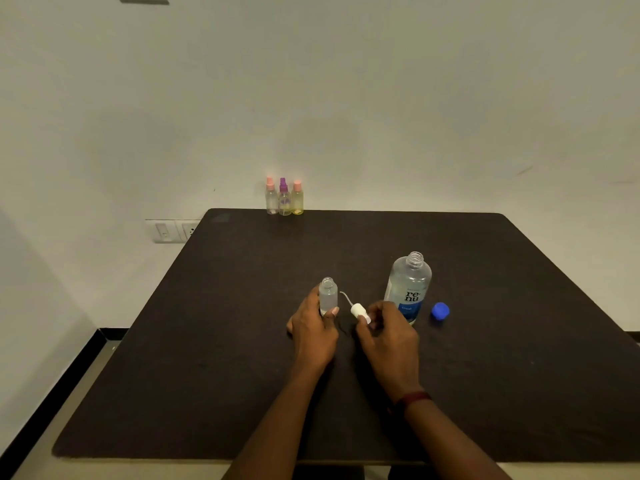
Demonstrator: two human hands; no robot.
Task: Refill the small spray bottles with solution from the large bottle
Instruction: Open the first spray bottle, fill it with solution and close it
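Left grip (313, 327) holds the small spray bottle (328, 295) upright; right grip (388, 329) pinches the white pump cap (358, 310), whose tube (345, 296) should enter straight.

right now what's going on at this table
A person is refilling small spray bottles. Their left grip holds an uncapped small bottle upright on the table, while the right grip pinches a white spray head, its tube pointing at the bottle. The large bottle stands open beside it, its blue cap lying to the right. Three capped spray bottles stand at the far edge.
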